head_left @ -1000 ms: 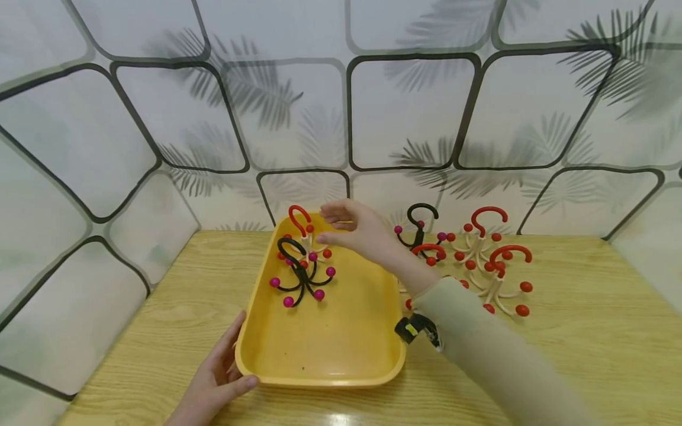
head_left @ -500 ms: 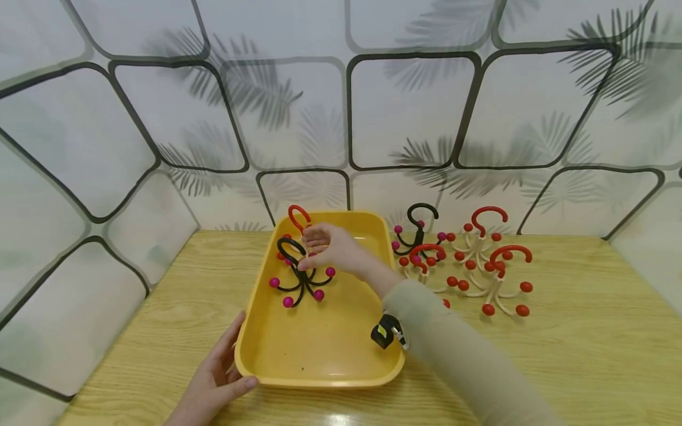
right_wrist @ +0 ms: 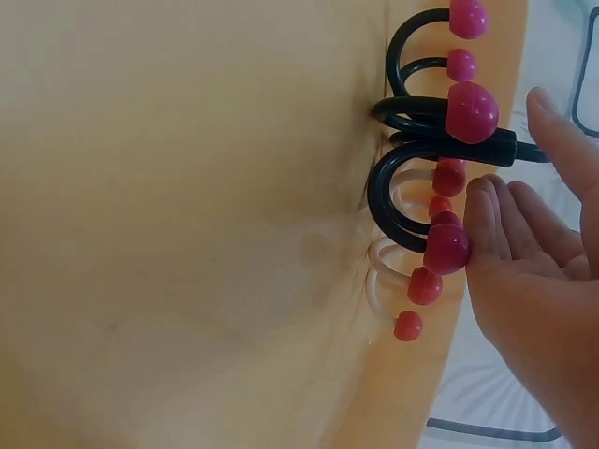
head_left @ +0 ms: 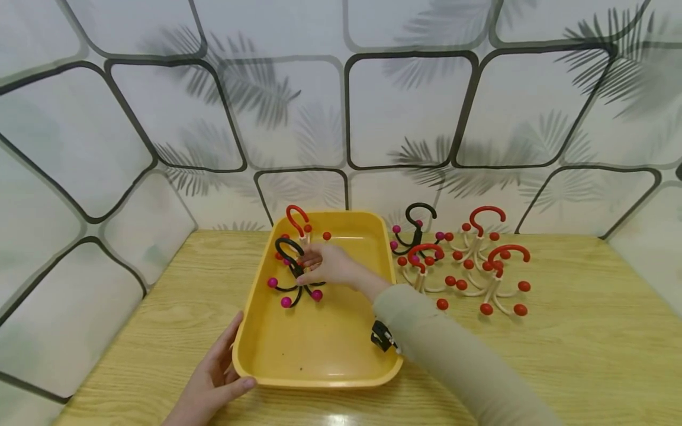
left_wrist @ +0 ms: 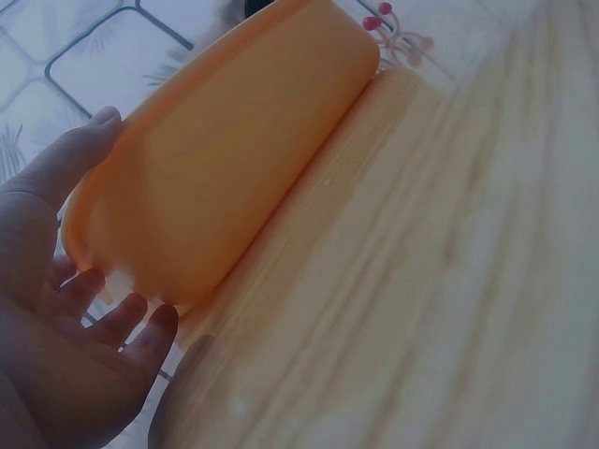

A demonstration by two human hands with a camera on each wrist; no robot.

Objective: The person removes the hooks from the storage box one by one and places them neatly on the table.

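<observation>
In the head view my left hand (head_left: 212, 378) grips the near left corner of a yellow tray (head_left: 341, 343); the left wrist view has the thumb on the rim (left_wrist: 140, 103) and the fingers at the outer wall. A black hook hanger (head_left: 298, 272) with several curved arms tipped with pink balls stands inside the tray at its left. My right hand (head_left: 335, 264) reaches over it, thumb and fingers apart on either side of the stem (right_wrist: 496, 150). Behind stands a cream hanger with a red hook (head_left: 293, 223) and red balls, partly hidden.
Right of the tray, on the wooden table (head_left: 581, 331), stand a black hanger (head_left: 418, 236) with pink balls and several cream hangers (head_left: 498, 281) with red hooks. A patterned wall (head_left: 410, 118) rises behind.
My right hand has moved down and left, from over the back of the tray to the black hook hanger's stem. The left hand stays on the tray's corner.
</observation>
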